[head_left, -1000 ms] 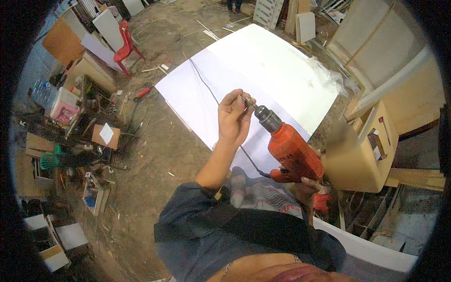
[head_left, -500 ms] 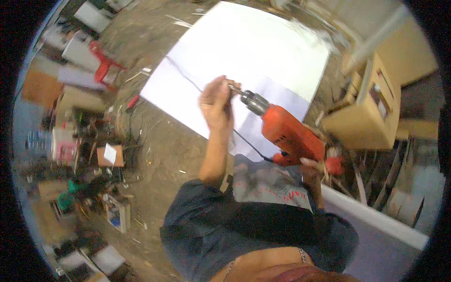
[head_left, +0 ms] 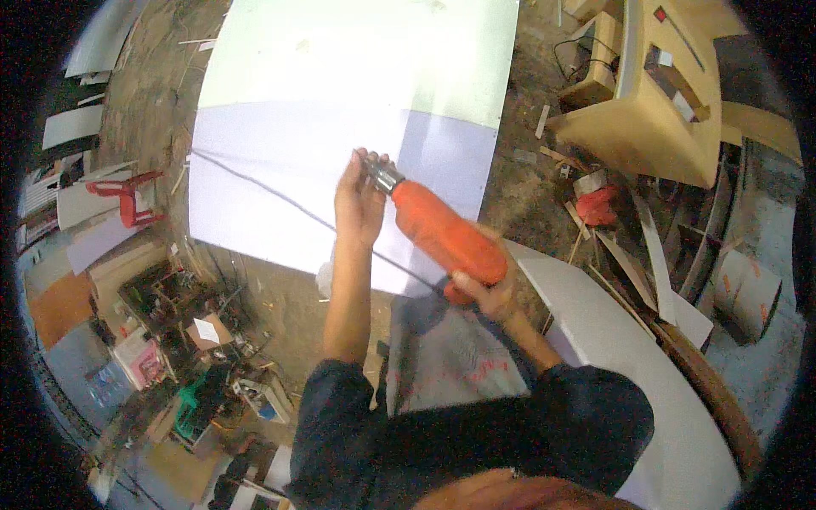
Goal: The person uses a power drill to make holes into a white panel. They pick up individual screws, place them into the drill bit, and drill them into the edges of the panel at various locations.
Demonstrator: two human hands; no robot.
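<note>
I see the orange drill (head_left: pixel 446 240) held up over the white board (head_left: pixel 340 144), right hand (head_left: pixel 483 287) clamped on its grip, left hand (head_left: pixel 359 204) closed round the metal chuck (head_left: pixel 382 176). Risk: a trigger bump spins the chuck inside those fingers, and the cord (head_left: pixel 280 200) trailing across the board could snag.

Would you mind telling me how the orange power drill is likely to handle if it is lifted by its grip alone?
The orange drill looks front-heavy: its long body ends in a metal chuck that the left hand steadies, so it would probably dip forward. The right hand wraps its grip, suggesting a rigid hold. Its trailing cable may tug.
</note>
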